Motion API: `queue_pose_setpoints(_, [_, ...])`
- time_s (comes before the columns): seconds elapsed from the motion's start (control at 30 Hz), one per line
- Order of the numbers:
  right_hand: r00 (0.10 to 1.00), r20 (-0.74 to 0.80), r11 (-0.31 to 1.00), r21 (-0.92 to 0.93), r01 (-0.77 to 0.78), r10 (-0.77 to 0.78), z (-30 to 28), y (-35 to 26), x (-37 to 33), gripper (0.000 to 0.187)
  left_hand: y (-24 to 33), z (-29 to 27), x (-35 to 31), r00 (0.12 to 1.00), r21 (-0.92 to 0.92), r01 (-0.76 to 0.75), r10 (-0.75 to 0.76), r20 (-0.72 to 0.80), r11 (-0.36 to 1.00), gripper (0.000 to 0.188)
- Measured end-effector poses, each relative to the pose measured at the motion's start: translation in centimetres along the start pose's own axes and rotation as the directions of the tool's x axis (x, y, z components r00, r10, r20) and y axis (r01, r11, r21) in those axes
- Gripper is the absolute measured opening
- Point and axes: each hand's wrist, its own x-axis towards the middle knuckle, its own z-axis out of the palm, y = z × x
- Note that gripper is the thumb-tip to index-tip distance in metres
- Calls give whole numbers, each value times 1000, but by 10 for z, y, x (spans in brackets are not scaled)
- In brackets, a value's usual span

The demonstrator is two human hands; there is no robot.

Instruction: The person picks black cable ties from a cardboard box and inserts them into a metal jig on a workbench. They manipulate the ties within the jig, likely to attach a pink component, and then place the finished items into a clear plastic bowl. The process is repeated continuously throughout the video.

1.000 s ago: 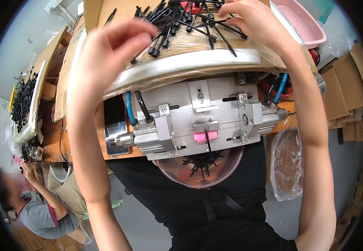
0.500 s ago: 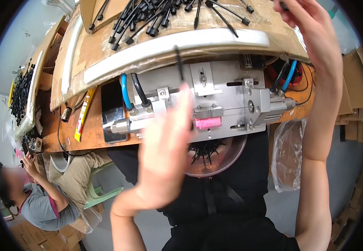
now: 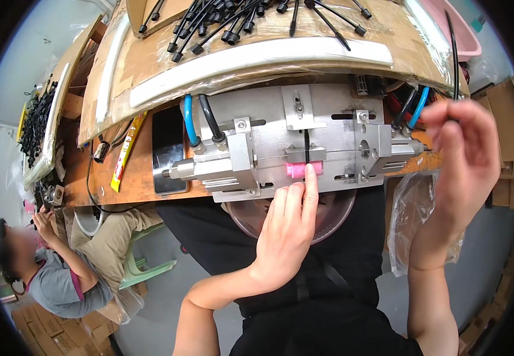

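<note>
My left hand (image 3: 286, 228) reaches to the metal fixture (image 3: 334, 184), its index finger stretched out and the other fingers curled. The fingertip presses at the pink block (image 3: 295, 170), by the lower end of a thin black rod (image 3: 307, 142) lying lengthwise in the fixture's middle. No object shows in that hand's curled fingers. Off to the right, my raised right hand (image 3: 464, 154) is slightly blurred and pinches another thin black rod, which sticks upward from the fingers. A bowl (image 3: 334, 222) sits in my lap under the fixture, partly covered by my left hand.
Several black knob-ended rods (image 3: 233, 21) lie on the cardboard (image 3: 112, 121) above the fixture. Blue hoses (image 3: 189, 121) and black hoses run to its clamps. A phone (image 3: 171, 148) and yellow packet (image 3: 128, 151) rest left. A seated person (image 3: 67, 285) works at far left.
My left hand has moved right and down onto the pink block, and a black rod now lies in the fixture. My right hand has come down from the cardboard's upper right with a rod.
</note>
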Motion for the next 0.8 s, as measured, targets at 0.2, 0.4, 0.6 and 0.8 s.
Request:
queue_pose_setpoints(0.2, [965, 260, 959, -282, 37, 39, 38, 9, -89, 60, -52, -57, 49, 985, -38, -9, 2, -174, 999, 50])
queue_pose_setpoints(0.4, [931, 365, 946, -305, 111, 8, 75, 24, -117, 65, -141, -97, 130, 968, 128, -64, 92, -234, 990, 15])
queue_pose_setpoints(0.6, [912, 399, 941, -334, 53, 90, 77, 26, -112, 64, -129, -113, 112, 979, -96, -50, 30, -200, 994, 24])
queue_pose_setpoints(0.8, [937, 290, 795, -514, 323, -194, 50, 22, -5, 32, -47, -62, 19, 950, 37, 30, -17, -313, 999, 78])
